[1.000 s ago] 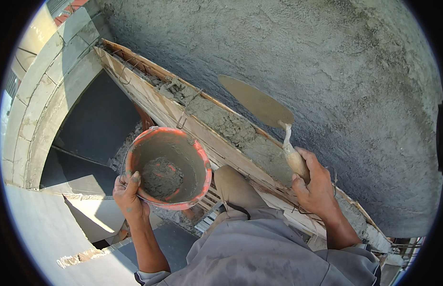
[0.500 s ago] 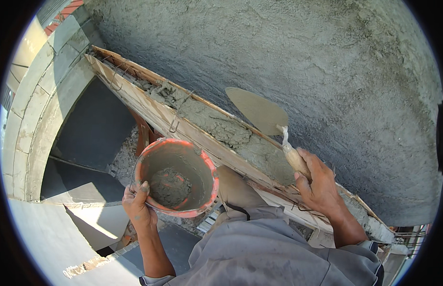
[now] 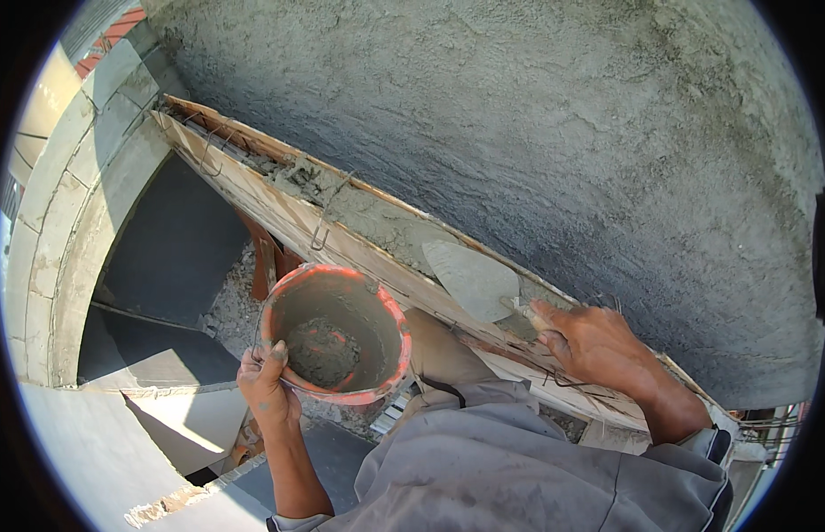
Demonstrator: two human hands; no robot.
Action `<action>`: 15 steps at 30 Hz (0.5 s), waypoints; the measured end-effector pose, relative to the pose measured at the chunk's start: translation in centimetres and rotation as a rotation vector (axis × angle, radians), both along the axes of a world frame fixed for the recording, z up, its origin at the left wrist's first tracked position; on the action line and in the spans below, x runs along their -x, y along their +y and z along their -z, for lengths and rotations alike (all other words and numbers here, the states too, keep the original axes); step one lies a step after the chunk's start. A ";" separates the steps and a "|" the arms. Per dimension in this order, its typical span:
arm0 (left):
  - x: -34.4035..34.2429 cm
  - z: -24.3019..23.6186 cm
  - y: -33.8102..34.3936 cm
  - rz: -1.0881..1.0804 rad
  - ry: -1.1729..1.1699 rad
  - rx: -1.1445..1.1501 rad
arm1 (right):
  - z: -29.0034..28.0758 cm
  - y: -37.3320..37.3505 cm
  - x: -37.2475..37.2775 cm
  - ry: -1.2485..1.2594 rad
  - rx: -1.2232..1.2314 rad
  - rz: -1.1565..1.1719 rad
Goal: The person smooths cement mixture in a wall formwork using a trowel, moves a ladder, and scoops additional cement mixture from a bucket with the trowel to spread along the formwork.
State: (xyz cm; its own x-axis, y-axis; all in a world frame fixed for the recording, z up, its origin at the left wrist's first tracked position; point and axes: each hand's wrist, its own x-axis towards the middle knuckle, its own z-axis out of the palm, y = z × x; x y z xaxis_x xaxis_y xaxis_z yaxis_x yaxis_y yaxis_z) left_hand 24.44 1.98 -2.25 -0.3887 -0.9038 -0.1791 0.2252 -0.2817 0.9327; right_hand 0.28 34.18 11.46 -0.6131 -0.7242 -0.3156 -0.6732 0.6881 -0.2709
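Note:
My left hand (image 3: 269,381) grips the rim of an orange bucket (image 3: 396,355), thumb over the edge. Some wet grey mortar (image 3: 322,352) lies in its bottom and coats the inner wall. My right hand (image 3: 599,341) is closed around a trowel's handle, which the fingers mostly cover. The trowel's blade (image 3: 473,282) is smeared grey and lies over the fill of a long wooden form (image 3: 253,199), pointing to the left. Wet concrete (image 3: 377,222) fills the form between its two boards.
A rough grey rendered wall (image 3: 519,106) rises along the form's far side. Bent wire ties (image 3: 322,226) cross the form's boards. On the left stands a curved block wall (image 3: 62,222), with dark panels (image 3: 173,244) below. My knee (image 3: 443,350) is against the form.
The trowel has come down from in front of the rendered wall onto the concrete, its blade turned flatter. My left hand and the bucket have shifted slightly right and down.

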 end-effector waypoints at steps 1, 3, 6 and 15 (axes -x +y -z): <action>0.0 0.0 -0.1 -0.004 0.004 0.001 | -0.7 1.0 0.1 0.004 0.043 -0.004; 0.1 -0.1 -0.1 -0.016 0.006 -0.012 | -0.9 2.3 0.1 0.009 0.087 -0.008; -0.1 0.2 -0.3 0.018 0.020 -0.039 | -1.2 2.9 -0.1 0.005 -0.047 -0.020; 0.3 -0.1 -0.2 0.047 0.028 -0.039 | 2.1 -1.6 -1.5 0.207 0.121 -0.030</action>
State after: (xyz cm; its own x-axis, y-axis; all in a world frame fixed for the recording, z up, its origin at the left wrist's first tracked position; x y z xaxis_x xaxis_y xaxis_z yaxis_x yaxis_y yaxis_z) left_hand 24.17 1.75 -2.20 -0.4356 -0.8771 -0.2025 0.2364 -0.3285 0.9144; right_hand 1.74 32.57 9.32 -0.6336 -0.7678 -0.0953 -0.7423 0.6380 -0.2046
